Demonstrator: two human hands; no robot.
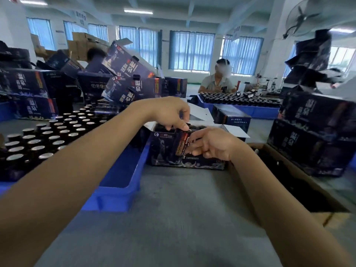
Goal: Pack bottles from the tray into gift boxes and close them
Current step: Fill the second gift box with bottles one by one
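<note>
Head cam only. The bottle [180, 144] is small and dark brown, with a dark cap and a red-orange label strip down its side. It's leaning a bit, right at the near edge of the open gift box [163, 151]. The box is navy with pale wave art, its white flaps are folded out, and there are dark bottle caps already inside it. Just left of it sits the blue tray [123, 170], with rows of silver-topped bottles [57, 132] filling its far side.

Everything's on a grey worktop [183, 199]. There's an open brown carton [300, 182] on the right and piles of closed navy boxes [25, 83] on both sides. Across the worktop a person [217, 81] sits behind another blue tray [250, 110] full of bottles. Blue-curtained windows [190, 51] line the back wall, and there's a fan [300, 18] up top right.

Both arms reach forward. The left hand [169, 112] comes down from above, fingertips pinching the bottle's cap. The right hand [213, 143] curls round the bottle's body from the side.
</note>
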